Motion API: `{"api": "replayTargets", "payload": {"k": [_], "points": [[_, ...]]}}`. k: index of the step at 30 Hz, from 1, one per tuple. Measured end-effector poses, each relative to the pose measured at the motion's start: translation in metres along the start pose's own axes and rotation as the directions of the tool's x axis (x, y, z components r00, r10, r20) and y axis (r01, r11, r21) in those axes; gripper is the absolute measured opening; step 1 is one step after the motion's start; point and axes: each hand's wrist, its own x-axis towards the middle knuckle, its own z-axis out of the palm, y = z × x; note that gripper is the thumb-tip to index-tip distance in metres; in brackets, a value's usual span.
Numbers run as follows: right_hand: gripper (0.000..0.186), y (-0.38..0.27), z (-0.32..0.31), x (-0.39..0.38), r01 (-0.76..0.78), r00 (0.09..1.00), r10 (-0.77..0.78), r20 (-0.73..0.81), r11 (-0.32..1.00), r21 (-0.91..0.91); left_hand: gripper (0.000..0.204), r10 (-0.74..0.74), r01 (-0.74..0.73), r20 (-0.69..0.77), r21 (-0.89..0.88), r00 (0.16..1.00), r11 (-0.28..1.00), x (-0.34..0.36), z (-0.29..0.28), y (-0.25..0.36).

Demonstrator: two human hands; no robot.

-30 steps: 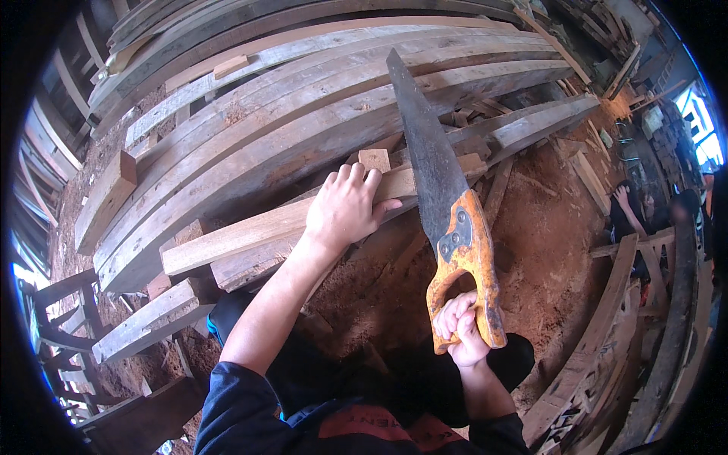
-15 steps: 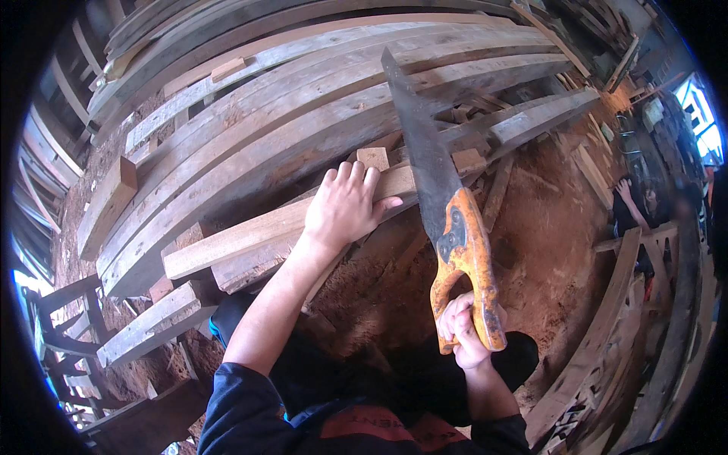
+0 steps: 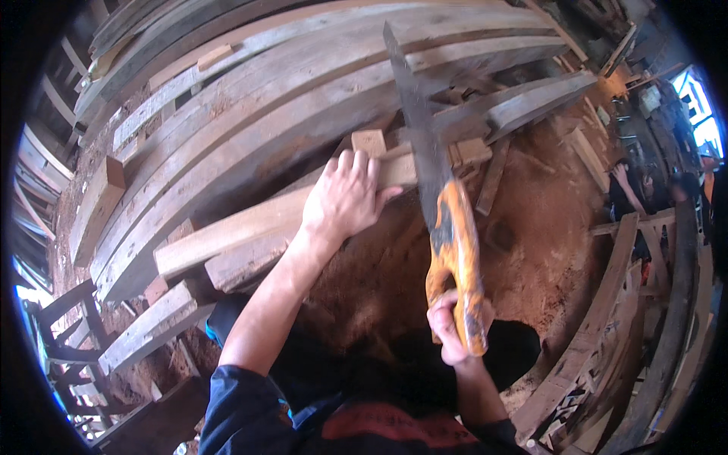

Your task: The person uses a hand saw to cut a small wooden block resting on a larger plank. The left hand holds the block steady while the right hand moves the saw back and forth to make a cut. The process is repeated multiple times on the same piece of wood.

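Observation:
My left hand (image 3: 343,193) grips a light wooden batten (image 3: 227,231) from above, fingers bent over it just beside a small wood block (image 3: 368,142). The batten rests on a rougher beam (image 3: 235,267). In my right hand (image 3: 455,322) is a handsaw with a worn yellow handle (image 3: 462,243). Its long metal blade (image 3: 425,140) lies across the batten near the right end, to the right of my left hand, and is slightly blurred.
Long weathered planks (image 3: 303,68) are stacked across the back. More beams (image 3: 584,341) lie at the right, a dark wooden frame (image 3: 68,326) at the lower left. People in dark clothes (image 3: 629,189) are at the right edge, near a bright opening (image 3: 698,106). The dirt floor (image 3: 531,258) shows below.
The saw has turned more edge-on and shifted a little left at the handle. Its tip and the surrounding wood appear higher in the picture. My left hand stays on the batten.

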Motion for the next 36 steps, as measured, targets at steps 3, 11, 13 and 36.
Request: {"api": "replayTargets", "payload": {"k": [3, 11, 13, 36], "points": [[0.022, -0.002, 0.011, 0.049, -0.231, 0.973, 0.228, 0.033, 0.968, 0.096, 0.052, -0.007, 0.007, 0.031, 0.01, 0.999, 1.0, -0.006, 0.004, 0.001], [0.009, 0.002, -0.007, -0.002, -0.111, 0.992, 0.113, 0.056, 0.993, -0.028, 0.052, -0.008, 0.007, -0.01, -0.024, 1.0, 1.0, -0.008, 0.008, -0.001], [0.005, 0.008, 0.011, 0.047, -0.082, 0.99, 0.083, 0.113, 0.996, -0.017, 0.051, 0.001, -0.002, -0.015, -0.033, 1.0, 0.999, -0.005, 0.005, -0.002], [0.01, 0.005, 0.018, 0.053, 0.012, 0.998, -0.012, 0.059, 1.0, -0.004, 0.052, -0.046, 0.045, -0.007, -0.077, 0.999, 0.996, -0.005, 0.002, 0.005]]}}
